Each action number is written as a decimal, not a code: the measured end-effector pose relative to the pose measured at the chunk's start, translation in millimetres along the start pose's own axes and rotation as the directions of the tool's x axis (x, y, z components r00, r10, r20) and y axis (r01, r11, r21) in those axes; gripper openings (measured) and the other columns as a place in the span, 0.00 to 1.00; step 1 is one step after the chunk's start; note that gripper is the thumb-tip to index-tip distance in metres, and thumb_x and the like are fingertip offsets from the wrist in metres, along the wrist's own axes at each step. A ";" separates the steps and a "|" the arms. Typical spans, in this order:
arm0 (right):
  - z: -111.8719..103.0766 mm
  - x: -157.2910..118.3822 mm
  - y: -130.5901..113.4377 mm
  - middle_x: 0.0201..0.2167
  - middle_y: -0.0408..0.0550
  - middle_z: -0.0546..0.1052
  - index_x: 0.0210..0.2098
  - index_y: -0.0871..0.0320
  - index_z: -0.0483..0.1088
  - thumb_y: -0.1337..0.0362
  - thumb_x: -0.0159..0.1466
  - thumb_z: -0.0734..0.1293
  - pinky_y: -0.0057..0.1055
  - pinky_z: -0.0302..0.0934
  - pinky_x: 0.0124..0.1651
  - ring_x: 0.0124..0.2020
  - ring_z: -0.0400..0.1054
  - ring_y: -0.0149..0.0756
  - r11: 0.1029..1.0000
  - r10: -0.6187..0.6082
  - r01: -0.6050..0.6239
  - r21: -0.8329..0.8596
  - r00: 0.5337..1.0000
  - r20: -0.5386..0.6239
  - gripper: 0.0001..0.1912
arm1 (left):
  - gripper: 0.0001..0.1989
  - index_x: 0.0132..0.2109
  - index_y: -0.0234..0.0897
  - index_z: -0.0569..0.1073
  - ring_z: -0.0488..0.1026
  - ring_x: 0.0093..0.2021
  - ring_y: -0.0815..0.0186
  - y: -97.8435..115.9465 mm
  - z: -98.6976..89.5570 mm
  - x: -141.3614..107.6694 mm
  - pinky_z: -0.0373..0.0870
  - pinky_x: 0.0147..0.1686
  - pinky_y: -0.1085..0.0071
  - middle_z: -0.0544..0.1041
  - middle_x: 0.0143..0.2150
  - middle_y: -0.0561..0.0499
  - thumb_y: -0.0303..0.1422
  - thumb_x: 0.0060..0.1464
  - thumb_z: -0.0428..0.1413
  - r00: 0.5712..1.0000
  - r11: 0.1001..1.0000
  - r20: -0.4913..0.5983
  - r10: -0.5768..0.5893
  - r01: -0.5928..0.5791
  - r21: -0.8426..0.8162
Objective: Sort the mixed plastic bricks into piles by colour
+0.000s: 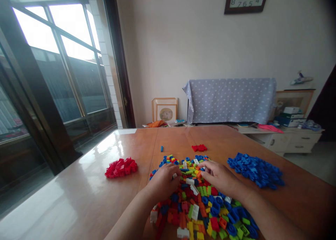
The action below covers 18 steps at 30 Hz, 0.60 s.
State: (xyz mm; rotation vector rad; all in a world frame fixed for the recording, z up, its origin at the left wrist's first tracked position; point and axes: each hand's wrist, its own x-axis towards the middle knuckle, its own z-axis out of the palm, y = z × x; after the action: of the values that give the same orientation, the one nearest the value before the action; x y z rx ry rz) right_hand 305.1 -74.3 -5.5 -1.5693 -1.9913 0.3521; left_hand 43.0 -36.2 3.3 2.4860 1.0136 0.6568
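A large pile of mixed toy bricks in several colours spreads over the near middle of the table. My left hand is over the pile's left side, fingers bent down among the bricks; what its fingertips hold, if anything, is hidden. Over the right side, my right hand reaches in with thumb and fingers apart, its fingertips by orange and yellow bricks. A heap of red bricks lies to the left, and a bigger heap of blue bricks to the right.
Beyond the pile, a small red group and a single blue brick lie on the wooden table. Behind the table stand a cloth-covered object, framed pictures and a white cabinet.
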 end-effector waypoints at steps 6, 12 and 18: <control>-0.1 -4.3 -13.5 0.30 0.43 0.75 0.34 0.53 0.74 0.62 0.63 0.63 0.29 0.61 0.36 0.32 0.68 0.35 0.998 -0.060 0.060 0.014 0.998 0.011 0.08 | 0.09 0.36 0.43 0.78 0.68 0.56 0.58 17.7 4.1 -3.2 0.63 0.57 0.65 0.76 0.50 0.51 0.26 0.47 0.59 0.989 0.990 0.049 0.141 -0.141 0.000; -4.7 -3.9 -10.1 0.34 0.45 0.77 0.36 0.54 0.74 0.64 0.63 0.61 0.30 0.61 0.41 0.36 0.70 0.36 0.999 -0.038 0.037 -0.027 0.999 -0.032 0.09 | 0.16 0.44 0.46 0.78 0.66 0.56 0.56 21.0 4.4 -5.1 0.61 0.59 0.63 0.76 0.49 0.50 0.30 0.45 0.62 0.989 0.989 0.054 0.140 -0.142 0.049; -20.1 -3.4 8.5 0.29 0.42 0.76 0.35 0.54 0.74 0.64 0.61 0.61 0.28 0.56 0.34 0.31 0.68 0.35 0.997 0.036 -0.037 -0.073 0.999 -0.021 0.10 | 0.09 0.39 0.43 0.76 0.70 0.47 0.60 16.2 4.9 -1.4 0.65 0.51 0.66 0.77 0.42 0.51 0.27 0.49 0.57 0.996 0.994 0.046 0.074 -0.078 0.077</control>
State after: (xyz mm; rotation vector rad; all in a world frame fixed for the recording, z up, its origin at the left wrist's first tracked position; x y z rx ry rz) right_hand 324.1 -78.0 5.1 -1.6499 -1.9830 0.2794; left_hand 53.6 -48.9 7.0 2.6068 0.9503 0.5936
